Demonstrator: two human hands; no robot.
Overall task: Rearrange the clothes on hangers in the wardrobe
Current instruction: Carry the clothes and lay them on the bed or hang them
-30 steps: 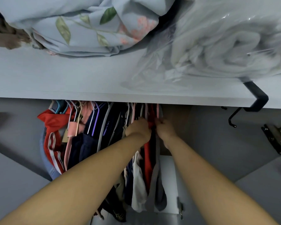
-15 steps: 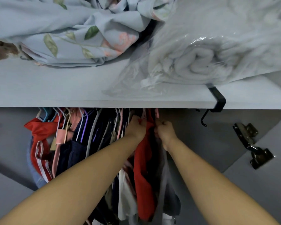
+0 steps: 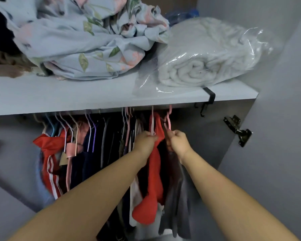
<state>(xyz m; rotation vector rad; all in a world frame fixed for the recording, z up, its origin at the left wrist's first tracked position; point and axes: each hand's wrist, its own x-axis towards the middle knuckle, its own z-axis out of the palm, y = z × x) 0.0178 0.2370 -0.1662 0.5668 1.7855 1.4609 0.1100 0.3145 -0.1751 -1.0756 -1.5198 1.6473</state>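
Clothes (image 3: 94, 153) hang packed under the shelf (image 3: 59, 100), most bunched toward its left end. My left hand (image 3: 145, 142) is curled tight round the neck of the pale hanger (image 3: 152, 122) carrying the red top (image 3: 155, 171). My right hand (image 3: 178, 141) pinches the pink hanger (image 3: 169, 122) of the grey garment (image 3: 176, 188) just beside it, near the right end. I'm parting these two, I reckon. Next: slide each hook sideways along the rail, which the shelf hides, keeping both hooks seated so neither drops.

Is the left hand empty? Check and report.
No, the left hand grips the pale hanger with the red garment.
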